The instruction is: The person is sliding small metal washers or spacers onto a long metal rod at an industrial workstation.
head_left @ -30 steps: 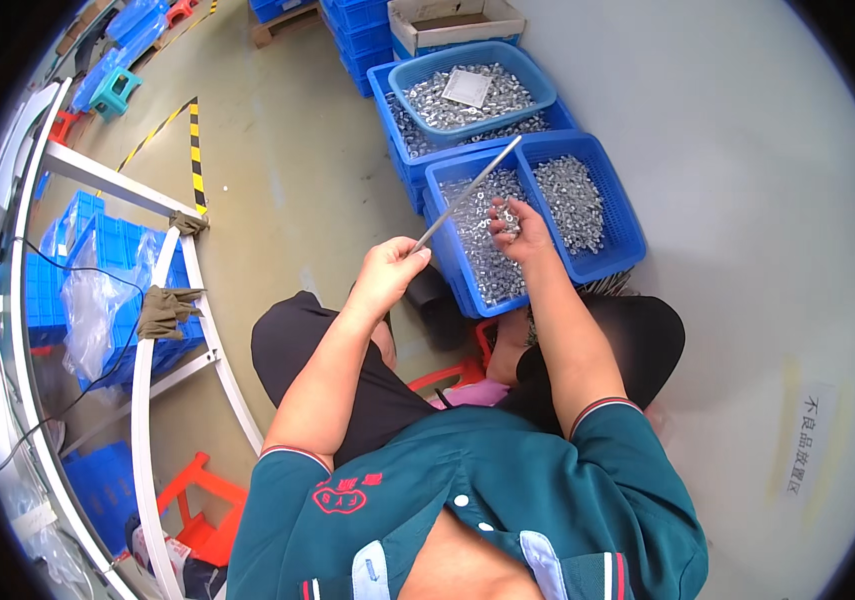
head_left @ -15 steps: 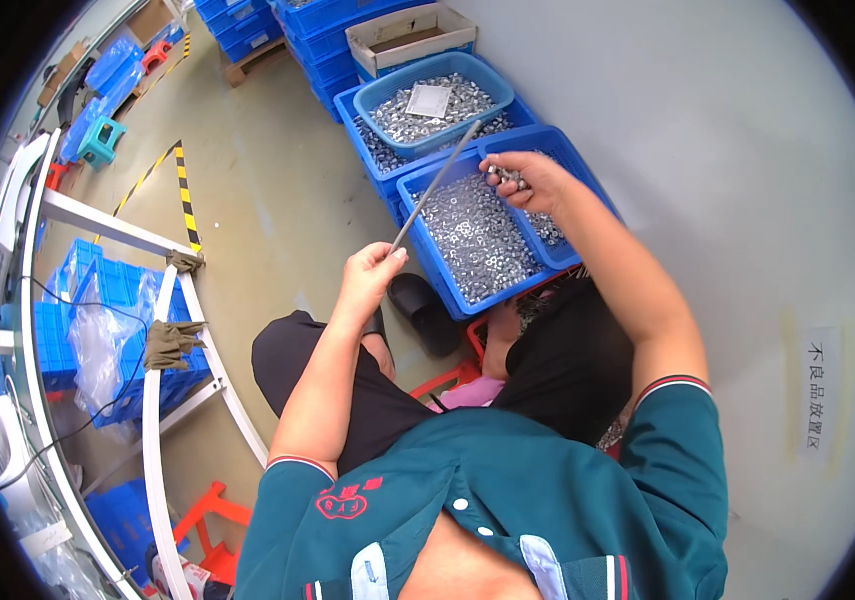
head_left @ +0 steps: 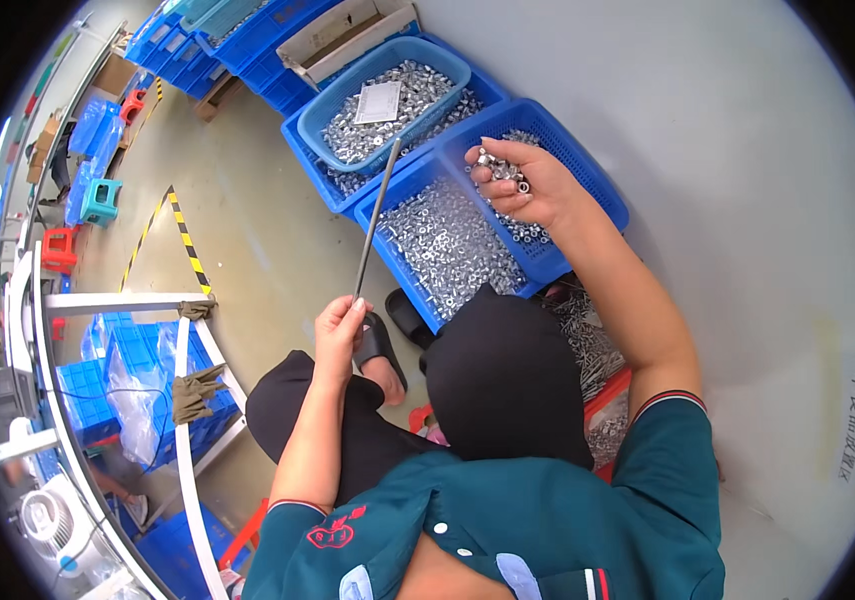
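We held a thin, straight, grey metal rod (head_left: 377, 217) pinched in our left fingers (head_left: 351, 316); it slanted away and slightly rightward, its far end bare. Well apart from it, our curled right fingers (head_left: 512, 151) cradled a loose heap of small, shiny silver nuts (head_left: 503, 174), some showing round holes.

I see the left hand (head_left: 340, 335) pinch a long thin rod (head_left: 377, 220) near the middle of the frame. Higher and to the right, the right hand (head_left: 539, 188) cups shiny metal bits (head_left: 499, 170) over a blue basket (head_left: 587, 175).
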`<state>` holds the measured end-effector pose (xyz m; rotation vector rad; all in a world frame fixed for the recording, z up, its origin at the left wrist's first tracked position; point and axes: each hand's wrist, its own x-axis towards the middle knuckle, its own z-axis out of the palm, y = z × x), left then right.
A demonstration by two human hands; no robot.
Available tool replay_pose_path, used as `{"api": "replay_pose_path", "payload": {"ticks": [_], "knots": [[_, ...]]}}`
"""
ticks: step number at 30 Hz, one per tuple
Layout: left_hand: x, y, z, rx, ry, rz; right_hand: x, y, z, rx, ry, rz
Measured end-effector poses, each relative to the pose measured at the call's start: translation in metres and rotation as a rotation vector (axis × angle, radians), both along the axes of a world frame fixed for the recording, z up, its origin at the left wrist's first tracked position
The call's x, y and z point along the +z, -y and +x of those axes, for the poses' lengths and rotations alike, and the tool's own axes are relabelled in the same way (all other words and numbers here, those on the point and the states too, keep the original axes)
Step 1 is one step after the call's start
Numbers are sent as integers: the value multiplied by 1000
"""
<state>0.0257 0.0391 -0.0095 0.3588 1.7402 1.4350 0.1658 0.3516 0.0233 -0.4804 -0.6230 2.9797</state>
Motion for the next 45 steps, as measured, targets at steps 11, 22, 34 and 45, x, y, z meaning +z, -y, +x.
{"api": "replay_pose_path", "payload": {"ticks": [11,22,34,45], "knots": [[-5,-9,2,32,-12,-65,-27,-11,-11,-58,13,31],[-11,-6,-3,37,45,-72,-119,98,-38,388,411,2087],[3,-11,-3,39,17,-41,-98,-14,10,-110,754,1822],[8,-13,-8,68,128,-15,-131,-10,13,106,777,2123]]}}
